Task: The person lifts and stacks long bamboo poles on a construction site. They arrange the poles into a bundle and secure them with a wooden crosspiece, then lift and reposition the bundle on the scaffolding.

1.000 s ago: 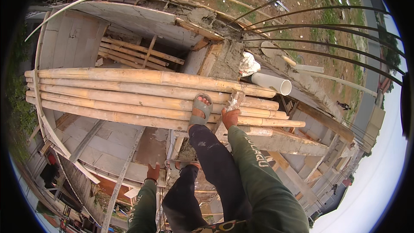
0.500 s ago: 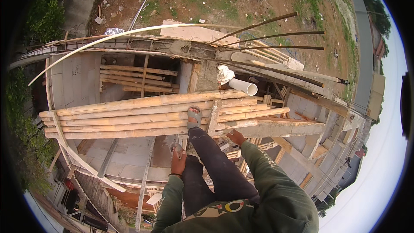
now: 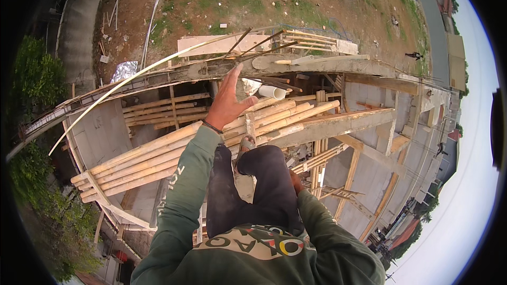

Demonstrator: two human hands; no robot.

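My left hand (image 3: 231, 103) is stretched out ahead with its fingers extended and nothing in it. It is above the row of bamboo poles (image 3: 142, 159), near the concrete column top and the white plastic pipe (image 3: 272, 93). Whether it touches anything below I cannot tell. My right hand (image 3: 297, 182) hangs low beside my right thigh, and its fingers are mostly hidden. One sandalled foot (image 3: 246, 144) rests at the poles, by a short upright board (image 3: 250, 125). A crumpled white bag (image 3: 250, 86) lies against the pipe.
A concrete beam (image 3: 338, 126) runs off to the right, with openings and lower floors beneath. Dark steel bars (image 3: 261, 42) stick out near a long pale curved strip (image 3: 113, 92). More bamboo (image 3: 166, 113) lies below at the left. Bare ground with debris (image 3: 237, 5) spreads beyond the far wall.
My left hand has risen from beside my legs and reached forward over the bamboo. My right hand has drawn back against my thigh. My legs are more bent, and the whole view has shifted.
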